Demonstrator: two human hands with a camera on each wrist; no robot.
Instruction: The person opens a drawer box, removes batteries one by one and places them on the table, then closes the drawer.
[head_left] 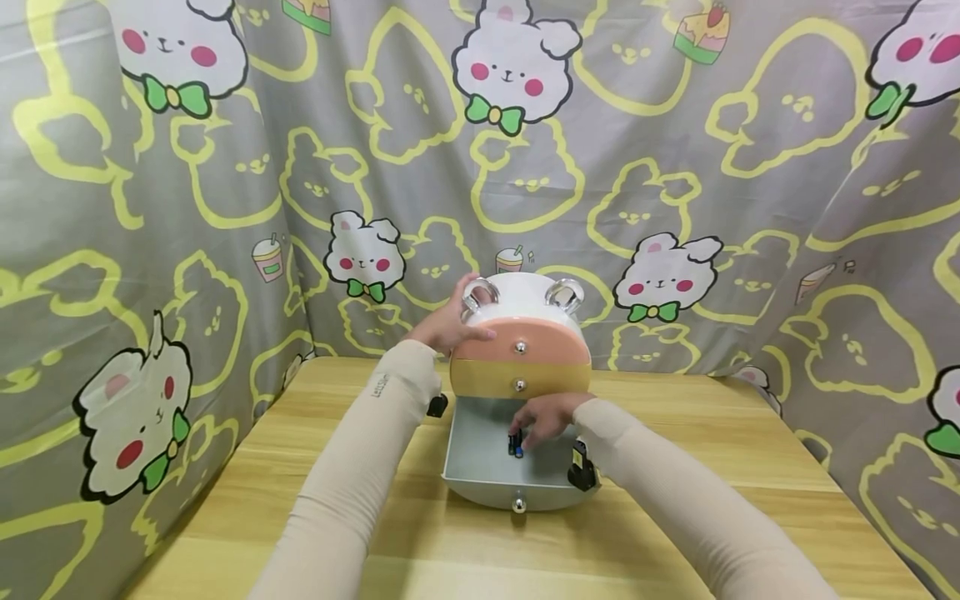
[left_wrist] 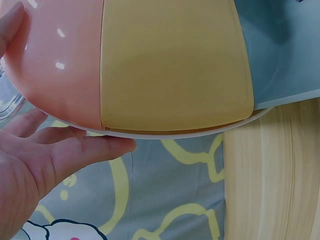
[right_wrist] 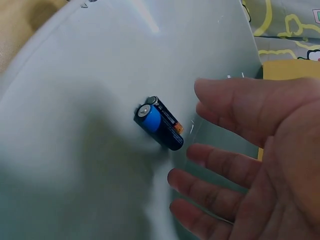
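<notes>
A small rounded drawer cabinet [head_left: 555,346] stands upright, with a pink front above a yellow one. Its bottom grey-green drawer [head_left: 472,458] is pulled out. My left hand [head_left: 447,325] rests on the cabinet's upper left, thumb on the pink front, the other fingers extended along the side. Over the drawer hangs my right hand [head_left: 546,417], fingers loosely bent with nothing between them. Beside its fingertips, two batteries lie side by side on the drawer floor: a dark battery with a blue end [right_wrist: 156,125] and a black battery with a copper end [right_wrist: 170,117].
Silver round knobs [head_left: 519,504] mark the fronts, and two shiny ear-shaped loops [head_left: 564,295] rise from the white top. The cabinet sits on a wooden table [head_left: 360,517]. A patterned curtain [head_left: 420,183] hangs behind and at both sides. A black wrist device [head_left: 581,471] overlaps the drawer's right edge.
</notes>
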